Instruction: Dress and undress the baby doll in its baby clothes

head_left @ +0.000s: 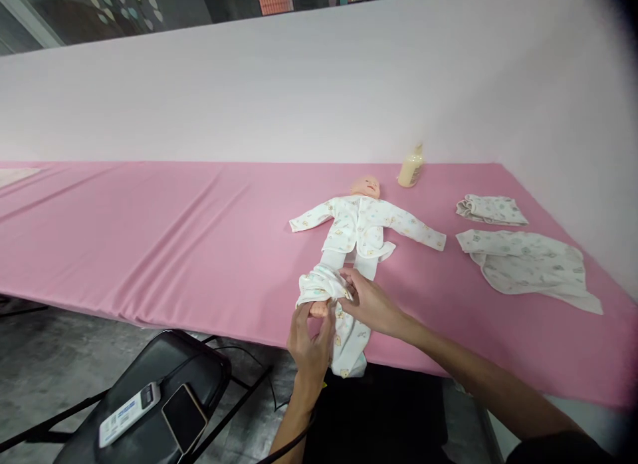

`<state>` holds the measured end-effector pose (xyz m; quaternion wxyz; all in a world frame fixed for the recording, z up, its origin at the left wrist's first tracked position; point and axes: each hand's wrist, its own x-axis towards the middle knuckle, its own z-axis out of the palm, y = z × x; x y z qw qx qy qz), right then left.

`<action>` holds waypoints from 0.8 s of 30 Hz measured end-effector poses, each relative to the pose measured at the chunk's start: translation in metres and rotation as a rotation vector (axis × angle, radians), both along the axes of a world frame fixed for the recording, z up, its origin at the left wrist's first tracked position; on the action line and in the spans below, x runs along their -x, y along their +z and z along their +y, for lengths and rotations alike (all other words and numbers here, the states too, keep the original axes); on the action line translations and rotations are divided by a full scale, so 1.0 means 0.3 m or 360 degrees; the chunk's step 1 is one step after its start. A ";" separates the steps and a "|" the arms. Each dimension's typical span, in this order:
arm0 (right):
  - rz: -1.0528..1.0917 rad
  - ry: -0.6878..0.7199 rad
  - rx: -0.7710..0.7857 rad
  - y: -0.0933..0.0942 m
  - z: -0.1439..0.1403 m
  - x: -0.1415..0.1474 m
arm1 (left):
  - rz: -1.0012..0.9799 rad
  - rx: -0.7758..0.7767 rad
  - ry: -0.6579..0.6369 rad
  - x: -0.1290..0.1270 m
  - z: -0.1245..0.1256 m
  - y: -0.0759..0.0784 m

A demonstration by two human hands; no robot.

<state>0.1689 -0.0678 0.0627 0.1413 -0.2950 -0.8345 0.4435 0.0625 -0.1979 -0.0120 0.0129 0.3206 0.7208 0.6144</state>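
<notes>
A baby doll [366, 187] lies on its back, its head toward the wall, in a white printed baby jacket [343, 225] with the sleeves spread out. White printed baby trousers [319, 283] are bunched around one lower leg, and their other leg hangs toward the table's front edge. My left hand [309, 341] closes its thumb and fingers around the doll's bare foot [319, 309], which pokes out of the bunched cloth. Fingers of my right hand [373, 304] pinch the trousers beside that leg. The doll's other foot is hidden.
A pump bottle [411, 168] of pale yellow liquid stands near the wall. Folded printed cloths [491, 210] and a loosely laid printed garment [533, 264] lie at right on the pink-covered table [199, 251]. A black chair [164, 384] holds a phone [184, 417] and a white device [129, 414] with a cable.
</notes>
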 end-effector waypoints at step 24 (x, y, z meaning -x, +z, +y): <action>0.0029 0.0549 0.0687 0.111 0.146 0.010 | 0.0211 0.0268 -0.0316 -0.017 -0.085 0.096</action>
